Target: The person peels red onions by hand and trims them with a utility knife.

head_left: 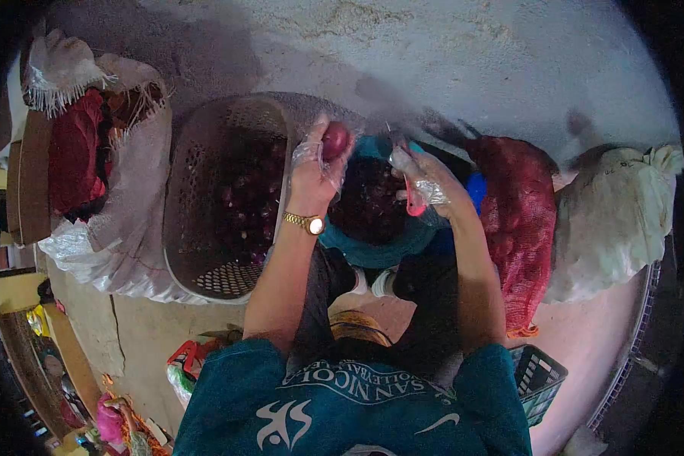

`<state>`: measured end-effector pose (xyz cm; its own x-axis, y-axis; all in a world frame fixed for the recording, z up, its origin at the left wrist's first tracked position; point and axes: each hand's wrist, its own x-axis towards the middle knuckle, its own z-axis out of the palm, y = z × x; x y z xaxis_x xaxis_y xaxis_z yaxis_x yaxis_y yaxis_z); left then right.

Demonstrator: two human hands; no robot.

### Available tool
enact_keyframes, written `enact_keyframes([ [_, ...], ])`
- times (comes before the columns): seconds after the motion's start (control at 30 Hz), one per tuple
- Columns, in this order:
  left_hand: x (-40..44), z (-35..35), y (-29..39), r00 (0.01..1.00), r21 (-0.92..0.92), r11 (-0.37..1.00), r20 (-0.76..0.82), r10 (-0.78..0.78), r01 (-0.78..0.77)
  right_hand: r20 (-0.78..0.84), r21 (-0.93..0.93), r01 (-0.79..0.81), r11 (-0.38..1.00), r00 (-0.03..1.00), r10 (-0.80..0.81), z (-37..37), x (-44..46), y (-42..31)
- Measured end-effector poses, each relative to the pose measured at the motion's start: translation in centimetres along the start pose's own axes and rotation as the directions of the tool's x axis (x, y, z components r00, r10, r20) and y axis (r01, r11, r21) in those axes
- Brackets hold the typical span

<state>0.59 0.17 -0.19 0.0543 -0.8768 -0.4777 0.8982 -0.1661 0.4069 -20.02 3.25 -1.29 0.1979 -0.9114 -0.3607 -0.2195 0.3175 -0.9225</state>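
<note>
In my left hand [318,167], which wears a clear plastic glove, sits a round red onion [336,141]. My right hand [427,178], also gloved in clear plastic, is closed on a knife with a pinkish-red handle [415,199]. Its thin blade points up and away from me, apart from the onion. Beneath both hands is a teal basin [387,254] with dark red contents, probably onions or their skins. Left of my left hand stands a grey perforated basket [181,205] partly filled with red onions [247,186].
A red mesh sack [517,220] and a whitish sack [619,220] stand to the right. Another woven sack [140,190] is at the left. A dark green crate [538,384] sits near my right side. A wall rises ahead. Another person [114,422] is at lower left.
</note>
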Motion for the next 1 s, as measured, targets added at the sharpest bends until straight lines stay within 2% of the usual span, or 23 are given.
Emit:
enact_keyframes([
  [0.07, -0.3, 0.0, 0.2, 0.985, -0.008, 0.997, 0.158, -0.076, 0.078, -0.024, 0.096, -0.022, 0.995, 0.999, 0.025, 0.2, 0.0, -0.6],
  [0.1, -0.2, 0.0, 0.2, 0.985, -0.010, 0.997, 0.158, -0.075, 0.078, -0.023, 0.094, -0.022, 0.995, 0.999, 0.024, 0.5, -0.3, -1.2],
  [0.17, -0.1, -0.2, 0.1, 0.954, 0.104, 0.985, 0.255, -0.159, 0.136, -0.101, 0.349, -0.075, 0.934, 0.988, 0.117, 1.0, -1.0, -2.9],
  [0.2, 0.1, -0.8, -0.2, 0.954, 0.103, 0.985, 0.255, -0.159, 0.137, -0.101, 0.348, -0.075, 0.935, 0.988, 0.117, 0.8, -1.2, -3.4],
  [0.23, 0.3, -1.7, -0.6, 0.923, 0.404, 0.905, 0.383, -0.036, -0.132, -0.144, 0.261, -0.007, 0.965, 0.988, 0.046, 0.7, -1.4, -3.8],
  [0.27, -0.3, -1.4, -0.5, 0.847, 0.611, 0.679, 0.532, 0.030, -0.408, -0.180, 0.170, 0.061, 0.983, 0.983, -0.030, 0.6, -1.4, -4.0],
  [0.3, -0.9, -0.9, -0.7, 0.846, 0.611, 0.678, 0.532, 0.031, -0.409, -0.179, 0.171, 0.062, 0.983, 0.983, -0.031, 0.8, -1.4, -3.9],
  [0.37, -2.0, 0.5, -1.5, 0.801, 0.719, 0.389, 0.591, 0.095, -0.576, -0.237, 0.269, 0.146, 0.952, 0.968, -0.081, 1.2, -1.4, -3.7],
  [0.4, -1.8, 0.3, -1.7, 0.801, 0.719, 0.389, 0.591, 0.095, -0.576, -0.238, 0.268, 0.146, 0.952, 0.968, -0.081, 1.3, -1.4, -3.7],
  [0.47, -1.3, 0.1, -1.8, 0.689, 0.670, 0.165, 0.714, 0.121, -0.724, -0.221, 0.293, 0.062, 0.954, 0.975, 0.005, 1.5, -1.4, -3.7],
  [0.5, -1.1, 0.1, -1.8, 0.689, 0.670, 0.166, 0.714, 0.121, -0.723, -0.222, 0.293, 0.062, 0.954, 0.975, 0.005, 1.5, -1.3, -3.5],
  [0.57, -0.9, 0.0, -1.5, 0.711, 0.664, 0.333, 0.702, 0.031, -0.670, -0.277, 0.364, 0.077, 0.928, 0.960, 0.029, 1.5, -1.0, -3.0],
  [0.6, -0.9, 0.0, -1.3, 0.710, 0.663, 0.333, 0.703, 0.029, -0.670, -0.279, 0.365, 0.078, 0.928, 0.960, 0.029, 1.4, -0.9, -2.9],
  [0.67, -1.1, 0.1, -1.0, 0.623, 0.617, 0.162, 0.782, -0.012, -0.770, -0.274, 0.408, 0.033, 0.912, 0.958, 0.088, 0.9, -0.8, -2.7],
  [0.7, -1.3, 0.3, -1.1, 0.623, 0.617, 0.163, 0.782, -0.013, -0.770, -0.275, 0.408, 0.032, 0.912, 0.957, 0.089, 0.9, -0.8, -2.5],
  [0.77, -1.8, 0.8, -1.1, 0.713, 0.665, 0.415, 0.700, -0.054, -0.621, -0.292, 0.490, 0.049, 0.870, 0.950, 0.111, 0.9, -0.9, -2.8],
  [0.8, -1.9, 1.0, -0.9, 0.712, 0.664, 0.415, 0.700, -0.054, -0.622, -0.292, 0.490, 0.050, 0.870, 0.950, 0.110, 0.9, -1.2, -3.2],
  [0.87, -1.8, 1.1, -0.6, 0.672, 0.668, 0.220, 0.738, -0.066, -0.711, -0.222, 0.482, 0.045, 0.875, 0.972, 0.073, 0.9, -1.9, -4.2],
  [0.9, -1.9, 1.1, -0.7, 0.671, 0.667, 0.219, 0.738, -0.067, -0.712, -0.222, 0.483, 0.045, 0.875, 0.972, 0.072, 0.9, -1.6, -3.8],
  [0.97, -2.1, 1.2, -1.1, 0.734, 0.695, 0.429, 0.671, -0.101, -0.577, -0.195, 0.417, 0.012, 0.909, 0.978, 0.077, 0.7, -0.9, -2.7],
  [1.0, -2.0, 1.2, -1.0, 0.735, 0.695, 0.430, 0.671, -0.101, -0.576, -0.195, 0.417, 0.011, 0.909, 0.978, 0.078, 0.8, -0.7, -2.4],
])
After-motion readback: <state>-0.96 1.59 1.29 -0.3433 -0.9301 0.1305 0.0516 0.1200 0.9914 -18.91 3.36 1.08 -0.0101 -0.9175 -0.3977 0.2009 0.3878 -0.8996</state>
